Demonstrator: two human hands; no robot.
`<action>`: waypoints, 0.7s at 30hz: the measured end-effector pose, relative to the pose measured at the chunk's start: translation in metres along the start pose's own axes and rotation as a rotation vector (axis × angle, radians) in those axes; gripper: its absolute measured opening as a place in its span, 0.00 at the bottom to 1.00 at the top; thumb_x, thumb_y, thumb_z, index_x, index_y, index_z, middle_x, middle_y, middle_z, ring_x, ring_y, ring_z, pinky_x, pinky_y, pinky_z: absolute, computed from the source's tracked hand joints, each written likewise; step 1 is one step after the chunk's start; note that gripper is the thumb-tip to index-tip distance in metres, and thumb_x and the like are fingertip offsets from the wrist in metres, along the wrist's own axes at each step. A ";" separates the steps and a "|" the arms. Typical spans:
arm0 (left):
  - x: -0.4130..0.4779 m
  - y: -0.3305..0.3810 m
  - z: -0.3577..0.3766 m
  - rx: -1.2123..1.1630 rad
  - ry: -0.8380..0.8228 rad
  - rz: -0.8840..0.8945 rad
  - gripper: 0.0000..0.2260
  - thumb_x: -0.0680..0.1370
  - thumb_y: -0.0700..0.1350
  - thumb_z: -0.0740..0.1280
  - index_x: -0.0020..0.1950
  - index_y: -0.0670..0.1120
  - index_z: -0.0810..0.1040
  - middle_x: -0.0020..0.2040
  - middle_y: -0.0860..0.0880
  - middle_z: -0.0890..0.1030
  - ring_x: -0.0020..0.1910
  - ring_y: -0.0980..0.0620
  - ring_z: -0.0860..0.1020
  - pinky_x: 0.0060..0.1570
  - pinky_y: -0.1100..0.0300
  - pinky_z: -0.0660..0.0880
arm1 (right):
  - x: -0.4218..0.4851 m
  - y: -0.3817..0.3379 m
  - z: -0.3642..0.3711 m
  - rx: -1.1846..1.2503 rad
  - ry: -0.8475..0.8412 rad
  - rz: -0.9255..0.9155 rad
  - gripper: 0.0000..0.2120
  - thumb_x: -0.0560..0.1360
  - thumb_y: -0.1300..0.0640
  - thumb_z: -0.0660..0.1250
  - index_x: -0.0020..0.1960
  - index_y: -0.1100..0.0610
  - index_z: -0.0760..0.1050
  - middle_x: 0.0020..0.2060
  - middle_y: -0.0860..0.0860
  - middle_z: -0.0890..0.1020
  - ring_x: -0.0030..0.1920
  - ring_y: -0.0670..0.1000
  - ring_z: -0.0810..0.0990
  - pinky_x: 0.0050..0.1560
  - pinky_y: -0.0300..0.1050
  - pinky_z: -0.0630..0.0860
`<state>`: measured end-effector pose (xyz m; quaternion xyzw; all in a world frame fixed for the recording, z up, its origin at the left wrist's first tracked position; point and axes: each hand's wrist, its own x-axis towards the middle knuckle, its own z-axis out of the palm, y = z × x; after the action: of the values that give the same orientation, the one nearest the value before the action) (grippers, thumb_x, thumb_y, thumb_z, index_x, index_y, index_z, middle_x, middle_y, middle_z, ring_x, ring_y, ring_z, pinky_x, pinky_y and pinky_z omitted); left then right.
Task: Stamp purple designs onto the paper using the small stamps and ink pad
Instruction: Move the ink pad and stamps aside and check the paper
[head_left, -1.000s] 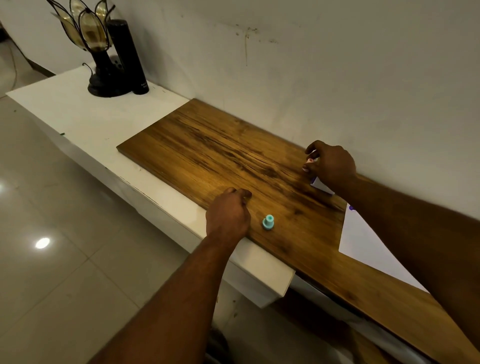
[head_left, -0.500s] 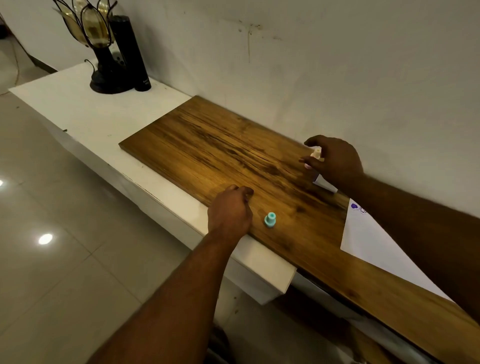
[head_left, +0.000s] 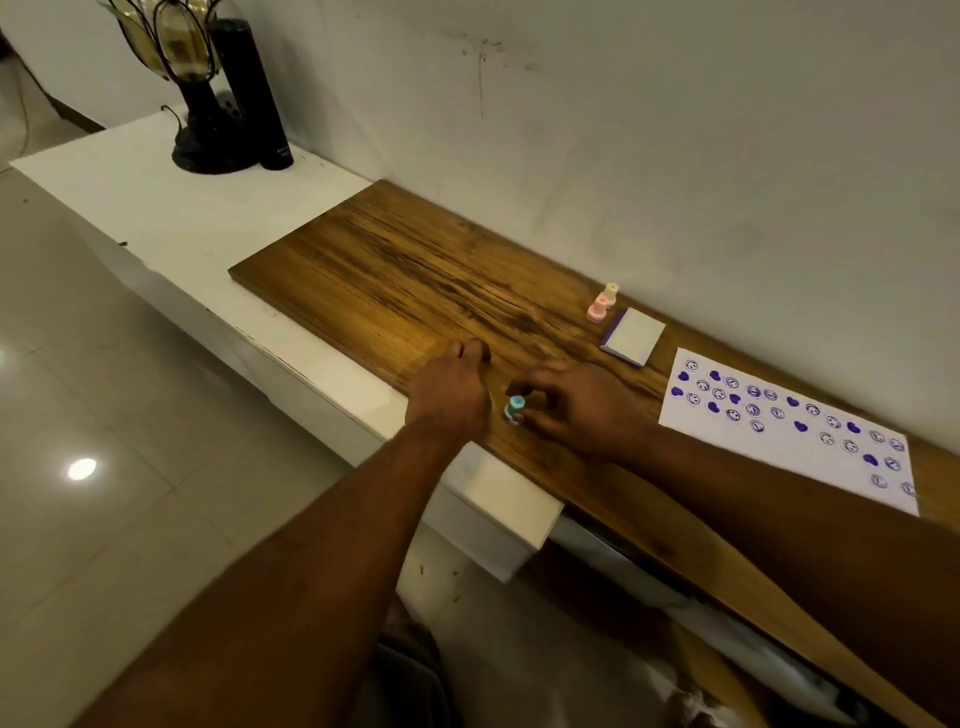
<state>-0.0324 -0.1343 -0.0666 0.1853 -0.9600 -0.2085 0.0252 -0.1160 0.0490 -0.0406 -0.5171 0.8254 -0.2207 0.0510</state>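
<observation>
Your right hand (head_left: 582, 410) has left the ink pad (head_left: 634, 338) — now mid-frame, fingers pinching the teal stamp (head_left: 514, 409); your left hand (head_left: 452, 395) stays fisted, empty, beside it.

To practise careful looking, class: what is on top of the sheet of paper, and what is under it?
On the paper are purple stamped hearts and smiley faces. It lies on the wooden board; the board's surface beneath the sheet is covered, so unseen.
</observation>
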 end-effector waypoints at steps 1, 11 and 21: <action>0.004 -0.001 -0.002 0.019 -0.054 -0.005 0.28 0.76 0.48 0.74 0.74 0.52 0.67 0.69 0.46 0.73 0.61 0.44 0.75 0.54 0.51 0.73 | 0.003 0.002 0.000 -0.014 0.003 0.007 0.16 0.78 0.44 0.70 0.63 0.48 0.82 0.55 0.44 0.84 0.48 0.41 0.80 0.48 0.38 0.78; 0.028 0.022 -0.001 0.152 -0.223 -0.074 0.29 0.84 0.52 0.61 0.83 0.51 0.54 0.76 0.39 0.66 0.70 0.36 0.71 0.68 0.38 0.71 | 0.042 0.067 -0.024 -0.248 0.185 0.492 0.13 0.75 0.43 0.71 0.53 0.50 0.84 0.42 0.48 0.85 0.41 0.49 0.81 0.33 0.40 0.69; 0.022 0.032 0.007 0.300 -0.227 -0.042 0.30 0.86 0.51 0.59 0.84 0.48 0.50 0.75 0.38 0.64 0.69 0.35 0.70 0.63 0.40 0.74 | 0.042 0.088 -0.025 -0.287 0.282 0.644 0.15 0.73 0.41 0.71 0.51 0.50 0.84 0.42 0.49 0.84 0.41 0.52 0.82 0.41 0.48 0.81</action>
<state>-0.0652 -0.1127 -0.0611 0.1823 -0.9729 -0.0832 -0.1154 -0.2168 0.0523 -0.0488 -0.1975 0.9671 -0.1446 -0.0693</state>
